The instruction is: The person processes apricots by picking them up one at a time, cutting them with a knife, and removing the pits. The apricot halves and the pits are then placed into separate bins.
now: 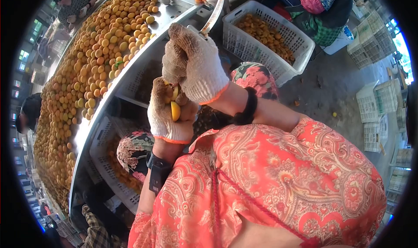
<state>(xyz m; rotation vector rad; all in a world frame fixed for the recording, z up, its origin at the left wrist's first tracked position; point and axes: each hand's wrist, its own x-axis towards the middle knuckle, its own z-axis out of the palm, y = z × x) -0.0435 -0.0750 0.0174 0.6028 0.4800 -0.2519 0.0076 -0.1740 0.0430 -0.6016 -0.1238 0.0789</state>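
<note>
My left hand, in a soiled white knit glove with an orange cuff, is closed around a cut apricot whose yellow flesh shows between the fingers. Just above and to the right, my right hand wears a matching glove, its palm and fingers stained brown. It grips a knife with a curved, stained blade pointing up and away from me; the handle is mostly hidden in the fist. The two hands nearly touch, and the right fingers partly cover the fruit.
A metal table heaped with whole apricots curves along the left. Cut fruit fills a white crate ahead right; another crate stands below the table edge. Other people sit around, and stacked crates line the right.
</note>
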